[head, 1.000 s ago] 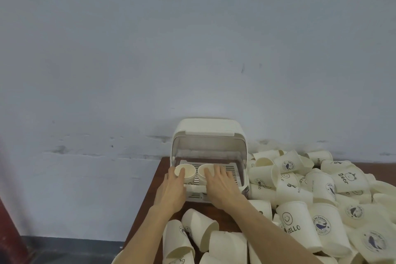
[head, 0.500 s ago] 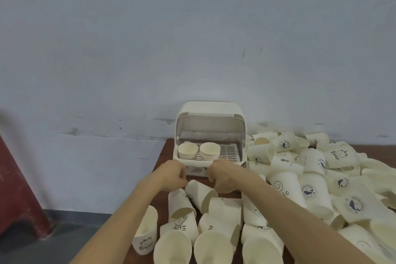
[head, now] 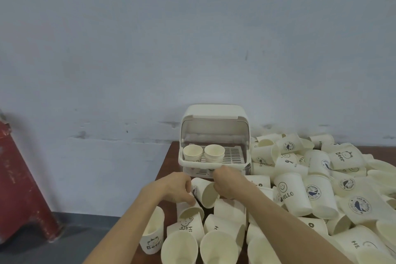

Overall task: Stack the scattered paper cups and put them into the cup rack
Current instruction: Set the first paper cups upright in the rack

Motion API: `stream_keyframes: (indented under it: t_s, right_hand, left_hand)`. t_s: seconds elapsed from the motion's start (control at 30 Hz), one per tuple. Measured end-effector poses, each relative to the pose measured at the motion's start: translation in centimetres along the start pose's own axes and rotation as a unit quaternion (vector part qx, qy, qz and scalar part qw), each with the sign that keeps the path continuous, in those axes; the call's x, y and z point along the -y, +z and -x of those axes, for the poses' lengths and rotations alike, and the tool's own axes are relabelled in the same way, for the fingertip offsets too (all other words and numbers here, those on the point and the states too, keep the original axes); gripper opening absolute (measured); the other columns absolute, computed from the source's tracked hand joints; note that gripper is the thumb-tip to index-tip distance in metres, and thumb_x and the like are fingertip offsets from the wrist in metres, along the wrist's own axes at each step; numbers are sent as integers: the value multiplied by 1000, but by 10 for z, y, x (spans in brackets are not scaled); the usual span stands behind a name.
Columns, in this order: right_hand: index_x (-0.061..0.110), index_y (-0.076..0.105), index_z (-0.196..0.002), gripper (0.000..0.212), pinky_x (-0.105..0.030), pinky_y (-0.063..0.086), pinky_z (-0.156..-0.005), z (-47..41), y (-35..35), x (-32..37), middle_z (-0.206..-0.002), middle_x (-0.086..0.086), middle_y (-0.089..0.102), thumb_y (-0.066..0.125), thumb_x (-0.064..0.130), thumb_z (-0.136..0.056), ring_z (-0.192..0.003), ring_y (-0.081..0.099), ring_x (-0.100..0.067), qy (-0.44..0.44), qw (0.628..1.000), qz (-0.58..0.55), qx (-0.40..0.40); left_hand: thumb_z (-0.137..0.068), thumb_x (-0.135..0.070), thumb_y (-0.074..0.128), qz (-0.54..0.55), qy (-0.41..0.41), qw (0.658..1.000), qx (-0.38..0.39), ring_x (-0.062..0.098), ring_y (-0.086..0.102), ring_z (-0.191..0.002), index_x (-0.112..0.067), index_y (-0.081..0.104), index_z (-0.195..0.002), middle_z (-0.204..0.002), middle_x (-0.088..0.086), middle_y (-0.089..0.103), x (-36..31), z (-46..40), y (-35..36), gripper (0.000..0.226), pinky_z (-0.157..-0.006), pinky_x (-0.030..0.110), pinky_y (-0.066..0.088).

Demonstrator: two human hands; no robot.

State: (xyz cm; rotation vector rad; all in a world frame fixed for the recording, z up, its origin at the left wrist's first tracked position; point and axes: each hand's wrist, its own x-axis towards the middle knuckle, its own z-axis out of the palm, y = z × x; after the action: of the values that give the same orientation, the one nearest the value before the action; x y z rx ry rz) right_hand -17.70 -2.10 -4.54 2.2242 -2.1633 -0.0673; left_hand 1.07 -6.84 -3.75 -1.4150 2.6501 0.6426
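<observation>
Left hand (head: 179, 187) curls round tipped cream paper cup (head: 189, 210); right hand (head: 228, 182) grips neighbouring tilted paper cup (head: 205, 192), both near white plastic lidded cup rack (head: 214, 135). Two upright cups (head: 203, 152) already inside. Risk: squeezing dents thin rims, nesting jams; elbows nudge edge cup off table.

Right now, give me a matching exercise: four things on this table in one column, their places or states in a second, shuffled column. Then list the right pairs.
Things:
1. Two upright cups
2. HELLO cup
3. Lid of the cup rack
4. Bear cup at the left edge of the table

Places or states:
A. Flipped up, open
B. Side by side on the rack's tray
C. Right of the hands, in the pile
D. Beside the left forearm, mouth tilted up

Pairs: 1-B, 2-C, 3-A, 4-D
</observation>
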Motion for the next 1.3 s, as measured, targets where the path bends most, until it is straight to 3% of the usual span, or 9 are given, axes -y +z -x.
stream_keyframes:
  t_s: [0.2,0.37,0.43,0.57,0.67,0.83,0.93,1.1,1.3]
  right_hand:
    - [8,55,-108,21,-38,53,-70,-5,0,-2,-98,-12,61,48,12,-89,-86,61,-28,13,997,-53,-58]
    - [14,41,-109,25,-38,45,-63,-4,0,-3,-96,-12,59,48,9,-86,-83,57,-29,11,993,-100,-70]
    - [17,45,-101,20,-35,43,-63,-3,-2,-5,-94,-10,60,46,7,-84,-83,55,-27,10,989,-129,-69]
    - [15,67,-89,21,-33,48,-69,-7,-3,-11,-92,-7,66,47,10,-84,-84,58,-24,30,981,-177,-68]
    - [7,51,-61,28,-32,40,-56,-11,2,-15,-70,-11,58,43,13,-87,-68,53,-25,46,981,-179,-51]
    - [5,71,-87,17,-36,58,-72,-10,-4,-20,-81,-8,67,59,14,-77,-76,62,-22,24,981,-194,-21]
    - [8,73,-82,20,-38,58,-70,-12,-12,-27,-78,-7,69,54,14,-77,-74,63,-22,19,983,-179,-23]
    - [15,74,-83,21,-31,53,-71,-10,-40,-36,-74,0,70,53,20,-83,-67,58,-13,13,973,-205,-108]
    - [14,69,-85,23,-37,52,-63,-21,-60,-44,-71,-3,69,49,25,-88,-68,61,-23,59,925,-257,-273]
  left_hand:
    - [-59,-44,82,-17,4,1000,24,13,55,-93,-27,56,-102,-106,-9,51,3,-2,2,53,-80,30,52]
    - [-77,-29,66,-3,26,998,-55,14,55,-90,-25,56,-95,-103,-5,53,6,-9,4,20,-78,30,52]
    - [-81,-20,58,1,30,995,-95,15,56,-85,-25,52,-88,-96,-4,56,7,-12,1,10,-76,33,53]
    - [-84,-9,48,2,25,985,-169,19,57,-75,-31,41,-90,-83,0,60,14,-16,-2,24,-69,39,53]
    - [-85,-4,47,12,15,978,-208,19,54,-76,-30,46,-79,-80,-3,58,16,-15,-2,27,-67,32,50]
    - [-84,-9,43,36,-11,984,-175,25,62,-82,-9,72,-79,-89,9,69,14,-12,-5,29,-76,39,53]
    - [-77,-16,41,55,-8,986,-158,26,63,-74,-5,70,-77,-83,8,69,15,-13,-10,31,-75,45,54]
    - [-79,-13,63,36,21,985,-168,16,62,-88,-13,71,-103,-98,1,66,8,-10,-20,26,-76,20,47]
    - [-78,-15,70,115,40,966,-230,14,62,-67,-14,71,-80,-70,-3,67,6,-15,-34,2,-62,25,50]
